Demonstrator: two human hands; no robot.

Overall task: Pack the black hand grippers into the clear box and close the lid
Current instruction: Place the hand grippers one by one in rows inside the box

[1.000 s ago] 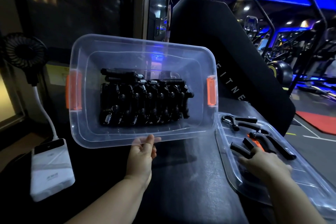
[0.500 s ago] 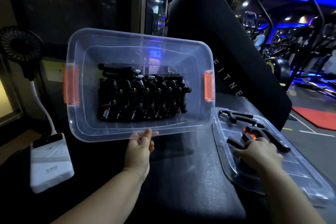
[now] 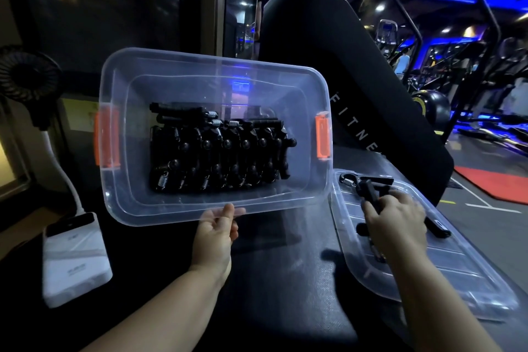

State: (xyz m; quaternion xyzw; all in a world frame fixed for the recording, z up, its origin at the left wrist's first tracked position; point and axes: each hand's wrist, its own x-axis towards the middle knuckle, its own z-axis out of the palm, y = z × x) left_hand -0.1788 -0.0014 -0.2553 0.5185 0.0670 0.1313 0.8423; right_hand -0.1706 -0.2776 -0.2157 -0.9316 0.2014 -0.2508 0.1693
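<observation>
The clear box [image 3: 125,203] with orange side latches is tilted up toward me, and my left hand [image 3: 215,234] grips its near rim. Several black hand grippers [image 3: 217,151] with steel springs are stacked in rows inside it. The clear lid [image 3: 445,274] lies flat on the black surface to the right. Over the lid my right hand [image 3: 395,216] holds a black hand gripper [image 3: 370,190], fingers curled round its handles. Another black handle [image 3: 437,228] lies on the lid just right of that hand, partly hidden.
A white power bank [image 3: 74,257] lies at the left with a small black fan [image 3: 27,80] behind it. A black padded backrest [image 3: 357,88] stands behind the box. Gym machines fill the far right.
My right hand has closed round a hand gripper on the lid and raised it a little. The box stays tilted in my left hand, with only the view shifting.
</observation>
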